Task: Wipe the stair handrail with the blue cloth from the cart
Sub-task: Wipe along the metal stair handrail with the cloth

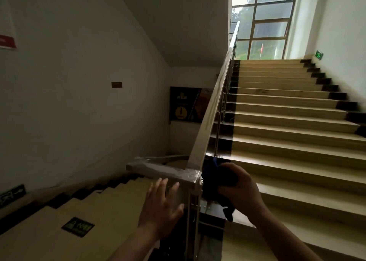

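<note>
The right hand (240, 189) is bunching the blue cloth (215, 183) in curled fingers just beside the bottom corner of the handrail (210, 110), the cloth looking soft, light and best held wadded in the palm, while the left hand (160, 209) is hovering near that corner, fingers spread.

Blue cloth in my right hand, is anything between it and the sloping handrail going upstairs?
Nothing visible. The right hand grips the blue cloth beside the handrail, at its lower corner; the sloping rail above is bare. The left hand, open, sits left of that corner, off the path.
</note>
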